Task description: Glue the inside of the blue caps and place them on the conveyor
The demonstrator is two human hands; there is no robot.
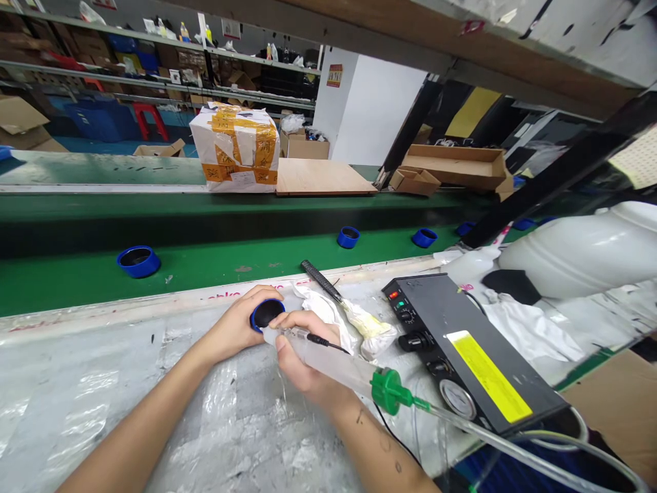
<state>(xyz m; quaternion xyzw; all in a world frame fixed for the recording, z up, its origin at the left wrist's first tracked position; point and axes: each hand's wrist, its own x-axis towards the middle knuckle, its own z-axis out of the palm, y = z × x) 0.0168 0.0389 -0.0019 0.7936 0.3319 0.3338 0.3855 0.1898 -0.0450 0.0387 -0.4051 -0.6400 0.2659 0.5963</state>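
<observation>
My left hand (237,324) is closed around a blue ring-shaped cap (267,315) with a dark inside, tilted toward me above the plastic-covered bench. Wrapped around a translucent dispensing syringe (333,361), my right hand (302,349) points its tip at the cap's near rim. A green adapter (389,390) and a clear air hose sit on the syringe's back end. Whether the tip touches the cap cannot be made out. Just beyond my right hand lie a white cloth (328,311) and a black-handled tool (321,279) with a wrapped, yellowish end.
A black dispenser controller (462,349) with knobs and a gauge stands at the right. Several blue caps, one (138,261) at the left, rest on the green conveyor belt (246,257). Behind are a taped carton (239,147) and a board. A large white jug (580,246) lies far right.
</observation>
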